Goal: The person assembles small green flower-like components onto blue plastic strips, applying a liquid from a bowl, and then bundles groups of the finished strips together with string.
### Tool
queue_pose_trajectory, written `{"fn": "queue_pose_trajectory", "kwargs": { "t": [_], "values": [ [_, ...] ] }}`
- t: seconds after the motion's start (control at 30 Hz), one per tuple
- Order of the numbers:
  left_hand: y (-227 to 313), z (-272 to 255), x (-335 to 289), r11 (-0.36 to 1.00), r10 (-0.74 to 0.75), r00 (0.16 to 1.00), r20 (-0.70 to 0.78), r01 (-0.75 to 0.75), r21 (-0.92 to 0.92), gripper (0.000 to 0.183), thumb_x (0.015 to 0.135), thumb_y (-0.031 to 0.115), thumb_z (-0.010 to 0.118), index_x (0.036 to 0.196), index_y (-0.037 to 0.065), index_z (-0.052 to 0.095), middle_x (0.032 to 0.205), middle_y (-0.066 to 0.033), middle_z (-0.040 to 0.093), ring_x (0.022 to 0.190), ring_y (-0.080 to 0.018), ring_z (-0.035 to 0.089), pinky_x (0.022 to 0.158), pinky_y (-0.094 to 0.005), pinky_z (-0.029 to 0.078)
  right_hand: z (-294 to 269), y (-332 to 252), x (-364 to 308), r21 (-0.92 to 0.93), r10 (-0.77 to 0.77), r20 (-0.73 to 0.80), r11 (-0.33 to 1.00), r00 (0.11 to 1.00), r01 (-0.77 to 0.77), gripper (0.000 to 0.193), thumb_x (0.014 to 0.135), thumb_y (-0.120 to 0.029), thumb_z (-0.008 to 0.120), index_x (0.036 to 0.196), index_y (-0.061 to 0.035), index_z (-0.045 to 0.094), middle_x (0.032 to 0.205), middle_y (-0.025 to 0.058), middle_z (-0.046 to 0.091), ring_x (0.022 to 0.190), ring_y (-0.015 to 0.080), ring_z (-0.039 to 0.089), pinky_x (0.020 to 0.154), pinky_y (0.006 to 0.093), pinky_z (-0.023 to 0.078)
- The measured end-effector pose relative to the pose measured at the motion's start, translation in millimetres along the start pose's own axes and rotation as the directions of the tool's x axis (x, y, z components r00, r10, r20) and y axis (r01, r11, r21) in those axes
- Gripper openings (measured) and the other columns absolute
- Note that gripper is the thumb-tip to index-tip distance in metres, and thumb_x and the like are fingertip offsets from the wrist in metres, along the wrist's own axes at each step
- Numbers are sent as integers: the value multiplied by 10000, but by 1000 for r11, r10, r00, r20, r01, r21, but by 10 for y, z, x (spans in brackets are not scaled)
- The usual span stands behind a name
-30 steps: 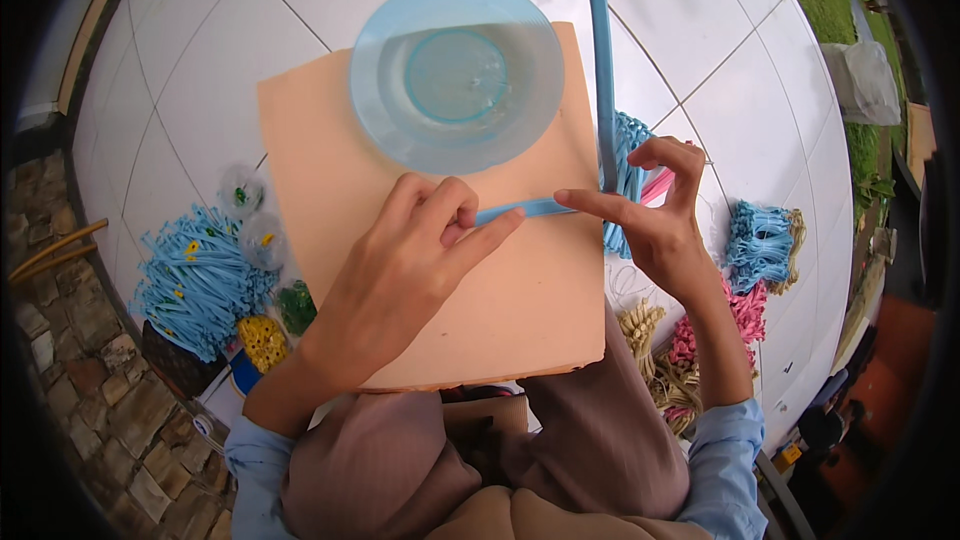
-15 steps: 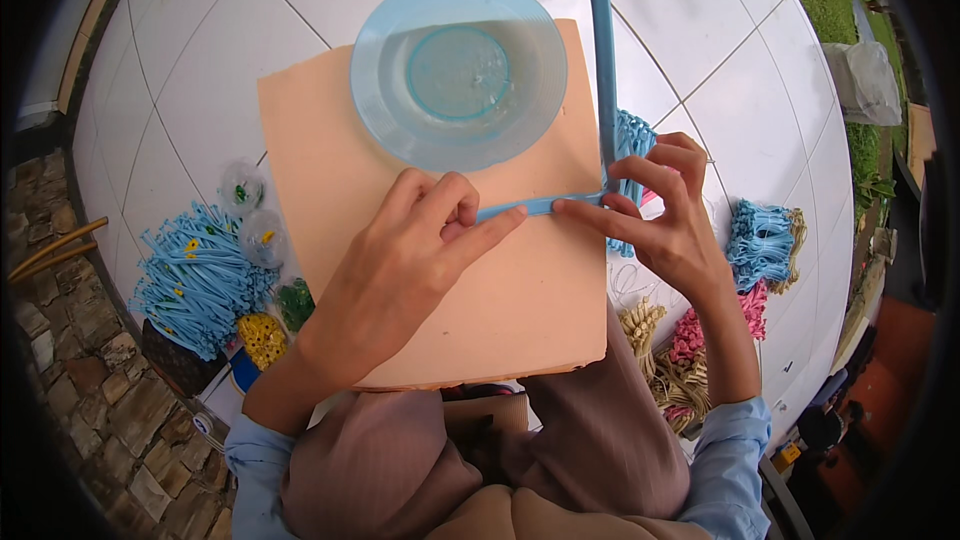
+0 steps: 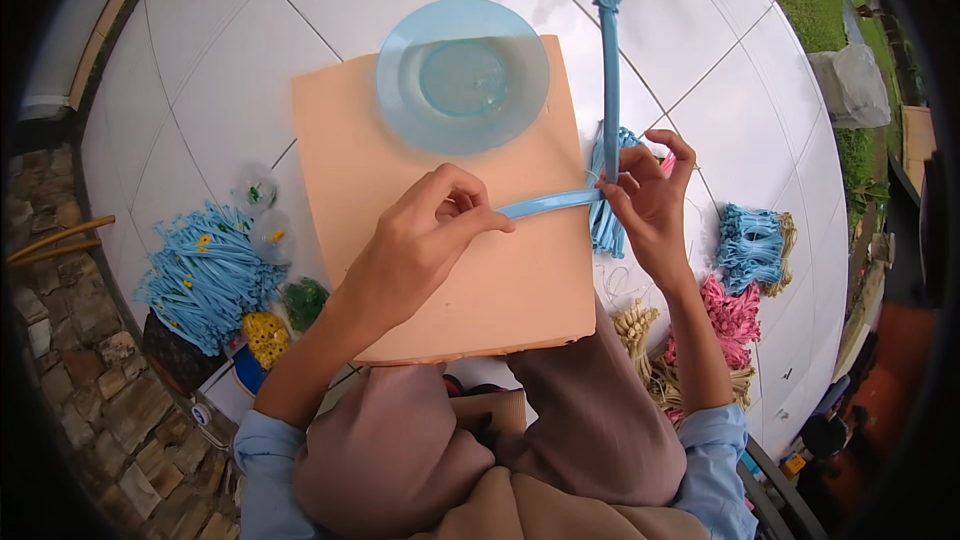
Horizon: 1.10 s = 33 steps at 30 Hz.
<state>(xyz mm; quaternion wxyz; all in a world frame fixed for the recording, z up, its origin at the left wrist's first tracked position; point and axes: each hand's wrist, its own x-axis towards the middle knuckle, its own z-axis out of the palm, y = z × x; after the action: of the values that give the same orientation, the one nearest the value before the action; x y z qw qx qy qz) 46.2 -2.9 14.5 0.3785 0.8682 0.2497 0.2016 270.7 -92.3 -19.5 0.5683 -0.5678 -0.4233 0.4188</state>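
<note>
A flat light-blue strip [image 3: 548, 204] stretches between my hands above a peach-coloured board [image 3: 450, 310]. My left hand [image 3: 420, 245] pinches its left end between thumb and curled fingers. My right hand [image 3: 655, 205] grips the strip's right end with thumb and fingertips, its other fingers lifted. At that grip a second blue length [image 3: 610, 90] meets it nearly at a right angle and points away from me, ending in a small round knob [image 3: 606, 2]. Whether the two lengths are one folded piece or joined, I cannot tell.
A translucent blue plate [image 3: 395, 70] sits on the board's far part. Blue strip bundles lie beside my right hand [image 3: 606, 225], farther right [image 3: 750, 245] and in a left heap [image 3: 210, 275]. Pink [image 3: 730, 315] and beige bundles [image 3: 635, 325] lie right; yellow beads [image 3: 265, 340] left.
My left index finger has drawn back from the strip into a pinch at its end. My right fingers have closed at the corner, and the strip now slants upward to the right.
</note>
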Motion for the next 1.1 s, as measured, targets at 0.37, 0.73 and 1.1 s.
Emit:
{"fn": "queue_pose_trajectory", "kwargs": {
  "t": [0.37,0.73,1.1],
  "values": [
    [1083,-614,-175,933,358,752,-553,-304,192,225,720,-85,620,885,67,621,921,-48,487,857,-180,543,694,-282,489,-149,-2008,-725,-11,-46,134,999,990,48,635,778,-24,650,1249,-105,232,930,99,539,835,164,572,746,300,499],
    [1816,-1742,-525,116,882,471,5,-226,967,237,740,222,647,924,325,537,1068,86,436,1113,-114,381,1044,-421,235,1384,-3203,-465,167,-75,348,986,935,17,605,843,-62,557,1292,-1,156,1101,206,497,899,221,592,693,296,538],
    [429,-2689,-1166,657,441,803,-400,15,753,439,780,27,570,1197,149,511,816,-66,555,786,-201,574,838,-346,484,3071,-1939,47,249,-290,288,943,913,221,653,905,-417,458,1331,-71,104,1218,182,474,1116,253,477,969,387,349]
  ]
}}
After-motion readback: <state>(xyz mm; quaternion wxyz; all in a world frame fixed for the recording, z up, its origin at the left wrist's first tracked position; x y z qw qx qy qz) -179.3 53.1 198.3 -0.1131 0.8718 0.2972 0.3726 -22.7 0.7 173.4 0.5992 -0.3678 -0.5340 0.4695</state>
